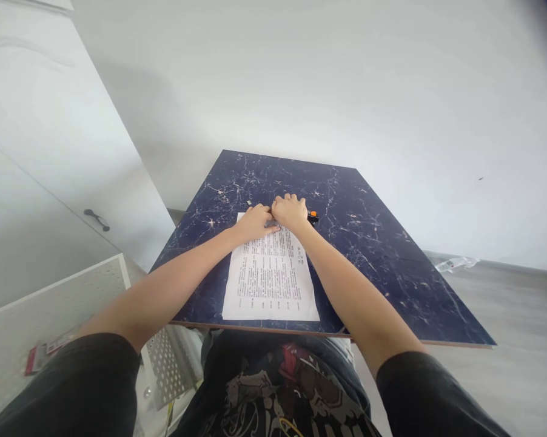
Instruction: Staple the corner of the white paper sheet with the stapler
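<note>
Printed paper point(273, 282) lies on the dark blue marbled table, its near edge close to the table's front edge. At the paper's far edge, my right hand point(290, 211) is closed over a black tool with an orange part point(313, 215), which looks like a stapler; most of it is hidden under the hand. My left hand point(254, 223) rests on the paper's far left corner, fingers bent over the edge and thumb pointing right. Its fingertips touch or nearly touch my right hand. A small pale piece point(249, 203) lies just beyond the left hand.
The table point(369, 273) stands against a white wall. To the left are a white cabinet with a dark handle point(97, 220) and an open white perforated container point(164, 364) holding a red-and-white packet point(37, 358). A clear plastic wrapper point(458, 264) lies on the floor at right.
</note>
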The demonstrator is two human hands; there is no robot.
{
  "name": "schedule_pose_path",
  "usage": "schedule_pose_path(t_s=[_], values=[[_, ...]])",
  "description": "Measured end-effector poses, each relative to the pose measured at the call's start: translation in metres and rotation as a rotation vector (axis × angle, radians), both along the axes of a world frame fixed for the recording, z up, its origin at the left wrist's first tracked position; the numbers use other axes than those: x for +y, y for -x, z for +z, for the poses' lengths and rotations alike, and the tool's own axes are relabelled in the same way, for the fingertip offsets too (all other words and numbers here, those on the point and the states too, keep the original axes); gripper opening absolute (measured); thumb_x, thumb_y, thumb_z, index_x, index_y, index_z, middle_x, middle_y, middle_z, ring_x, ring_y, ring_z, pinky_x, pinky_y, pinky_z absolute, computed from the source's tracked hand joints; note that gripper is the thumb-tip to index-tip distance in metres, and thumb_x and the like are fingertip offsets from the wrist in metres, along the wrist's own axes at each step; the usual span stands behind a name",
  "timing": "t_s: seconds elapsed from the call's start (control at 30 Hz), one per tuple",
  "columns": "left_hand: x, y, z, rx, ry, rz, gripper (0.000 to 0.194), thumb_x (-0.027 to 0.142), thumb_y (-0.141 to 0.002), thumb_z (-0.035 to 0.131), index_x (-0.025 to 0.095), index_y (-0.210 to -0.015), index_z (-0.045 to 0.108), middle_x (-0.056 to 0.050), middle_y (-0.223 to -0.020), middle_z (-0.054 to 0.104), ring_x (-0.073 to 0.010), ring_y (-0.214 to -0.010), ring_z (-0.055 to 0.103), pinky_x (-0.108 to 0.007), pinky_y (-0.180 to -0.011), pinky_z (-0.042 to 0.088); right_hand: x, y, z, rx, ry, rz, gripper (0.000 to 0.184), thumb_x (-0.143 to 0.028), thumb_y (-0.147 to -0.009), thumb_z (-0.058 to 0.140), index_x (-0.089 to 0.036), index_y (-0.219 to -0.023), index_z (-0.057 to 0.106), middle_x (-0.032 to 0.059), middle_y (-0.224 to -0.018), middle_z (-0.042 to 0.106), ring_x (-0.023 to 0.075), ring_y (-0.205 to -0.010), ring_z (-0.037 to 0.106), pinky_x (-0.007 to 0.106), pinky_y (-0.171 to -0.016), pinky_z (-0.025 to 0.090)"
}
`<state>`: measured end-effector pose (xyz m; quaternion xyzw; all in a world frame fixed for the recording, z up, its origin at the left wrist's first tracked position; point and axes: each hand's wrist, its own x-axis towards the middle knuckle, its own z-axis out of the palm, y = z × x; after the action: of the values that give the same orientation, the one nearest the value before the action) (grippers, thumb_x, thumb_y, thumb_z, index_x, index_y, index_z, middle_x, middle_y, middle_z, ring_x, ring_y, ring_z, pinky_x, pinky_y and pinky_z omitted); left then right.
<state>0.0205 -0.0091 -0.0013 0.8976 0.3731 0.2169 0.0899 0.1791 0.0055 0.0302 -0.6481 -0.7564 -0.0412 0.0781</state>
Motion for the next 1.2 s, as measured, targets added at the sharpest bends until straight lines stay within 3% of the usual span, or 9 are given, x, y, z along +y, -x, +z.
schedule_pose_path(t_s=[0.17,0.27,0.37,0.5,0.77,0.87,1.03,1.1,1.2], values=[[-0.003,0.001,0.002,-0.010,0.018,-0.028,0.040,0.048,-0.095,0.062,0.021,-0.122,0.075,-0.012,-0.125,0.070,-0.0342,-0.117,0.059,-0.053,-0.102,0.044,-0.008,-0.022,0.013,0.188,-0.084,0.025,0.049,-0.031,-0.107,0.027,-0.017,-0.098,0.073,0.0192,-0.102,0.073,0.0341,-0.101,0.066,0.043,-0.088,0.045],[-0.002,0.001,0.002,0.012,0.024,-0.019,0.043,0.050,-0.097,0.059,0.021,-0.126,0.072,-0.013,-0.129,0.069,-0.0344,-0.119,0.058,-0.053,-0.103,0.045,-0.020,-0.047,0.019,0.215,-0.034,0.180,0.054,-0.045,-0.109,0.028,-0.021,-0.089,0.071,0.0112,-0.086,0.072,0.0269,-0.083,0.067,0.036,-0.077,0.046],[0.000,0.002,0.000,0.011,0.018,-0.020,0.044,0.050,-0.097,0.059,0.020,-0.126,0.071,-0.013,-0.130,0.068,-0.0336,-0.120,0.058,-0.051,-0.103,0.045,-0.029,-0.074,0.016,0.238,0.029,0.354,0.041,-0.054,-0.105,0.043,-0.023,-0.101,0.070,0.0063,-0.089,0.073,0.0232,-0.078,0.065,0.032,-0.071,0.045],[0.003,0.005,-0.004,0.017,0.013,-0.022,0.044,0.050,-0.098,0.060,0.020,-0.128,0.070,-0.012,-0.132,0.068,-0.0325,-0.121,0.058,-0.051,-0.103,0.045,-0.030,-0.101,0.004,0.295,0.016,0.427,0.031,-0.043,-0.099,0.059,-0.023,-0.120,0.067,0.0089,-0.107,0.075,0.0262,-0.095,0.067,0.034,-0.083,0.048],[0.008,0.017,-0.008,0.034,0.026,-0.044,0.041,0.049,-0.100,0.059,0.026,-0.131,0.070,-0.010,-0.138,0.065,-0.0302,-0.123,0.057,-0.052,-0.108,0.042,-0.027,-0.141,0.000,0.361,0.050,0.316,0.035,-0.032,-0.090,0.069,-0.026,-0.125,0.069,0.0082,-0.115,0.076,0.0290,-0.098,0.070,0.040,-0.084,0.051],[0.008,0.018,-0.008,0.036,0.022,-0.060,0.037,0.048,-0.100,0.058,0.027,-0.126,0.074,-0.010,-0.138,0.065,-0.0295,-0.122,0.057,-0.051,-0.108,0.042,-0.025,-0.152,-0.002,0.321,0.076,0.221,0.031,-0.031,-0.082,0.076,-0.024,-0.111,0.073,0.0085,-0.103,0.077,0.0294,-0.089,0.069,0.039,-0.076,0.050],[0.007,0.018,-0.008,0.046,0.047,-0.041,0.036,0.047,-0.100,0.058,0.028,-0.125,0.075,-0.009,-0.139,0.064,-0.0311,-0.125,0.057,-0.054,-0.110,0.042,-0.028,-0.132,0.004,0.423,-0.112,0.043,0.021,-0.040,-0.084,0.071,-0.022,-0.095,0.072,0.0071,-0.087,0.073,0.0252,-0.075,0.063,0.034,-0.065,0.043],[0.009,0.020,-0.008,0.045,0.077,-0.034,0.033,0.038,-0.101,0.054,0.030,-0.125,0.075,-0.008,-0.141,0.064,-0.0309,-0.129,0.056,-0.056,-0.112,0.040,-0.034,-0.111,0.006,0.556,-0.179,0.028,0.025,-0.044,-0.087,0.067,-0.021,-0.095,0.072,0.0057,-0.083,0.072,0.0229,-0.071,0.061,0.033,-0.064,0.042],[0.016,0.025,-0.008,0.001,0.146,-0.065,0.037,0.021,-0.098,0.050,0.031,-0.122,0.076,-0.005,-0.143,0.064,-0.0285,-0.132,0.056,-0.053,-0.115,0.041,-0.043,-0.075,0.003,0.746,-0.153,0.066,0.029,-0.048,-0.087,0.065,-0.021,-0.093,0.072,0.0026,-0.076,0.068,0.0200,-0.066,0.058,0.031,-0.062,0.040]])
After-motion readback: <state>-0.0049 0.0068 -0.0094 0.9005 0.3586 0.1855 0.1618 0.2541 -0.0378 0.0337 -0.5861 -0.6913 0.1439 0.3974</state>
